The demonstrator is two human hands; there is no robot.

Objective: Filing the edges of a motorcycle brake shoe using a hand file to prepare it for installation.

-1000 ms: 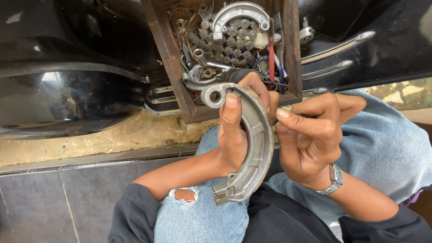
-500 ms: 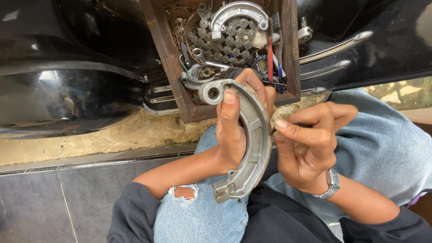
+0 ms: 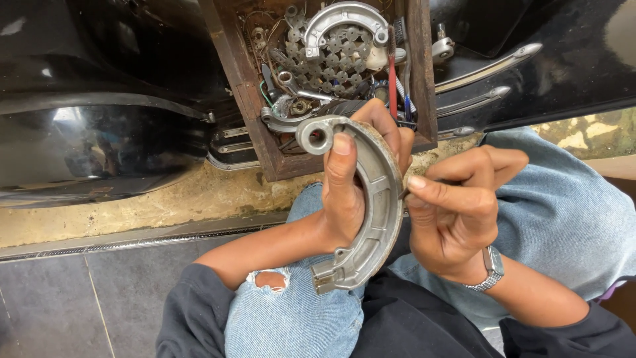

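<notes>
While the head camera looks straight down over a pair of bent knees in torn blue jeans (image 3: 291, 318), the left hand (image 3: 351, 192) grips a curved metal brake shoe (image 3: 374, 199) at the centre of the frame — thumb pressed flat near its round eyelet end, fingers wrapped behind the lined outer edge. The right hand (image 3: 457, 212), wearing a metal wristwatch (image 3: 490, 268), pinches its thumb and forefinger together right against the shoe's outer rim at mid-arc; something thin may sit in that pinch, but it is too small to tell. The two hands are close, meeting at the shoe.

At the top centre of the frame a wooden box (image 3: 255, 113) holds a jumble of metal parts, among them a second brake shoe (image 3: 344, 16) and a red-handled tool (image 3: 392, 83). Dark motorcycle bodywork (image 3: 99, 99) fills the upper left and upper right; grey floor tiles (image 3: 79, 292) lie at lower left.

By the look of it the step in hand is working at the lining edge — the next move seems to call for a steady left grip and a fine, controlled pick along the rim.
</notes>
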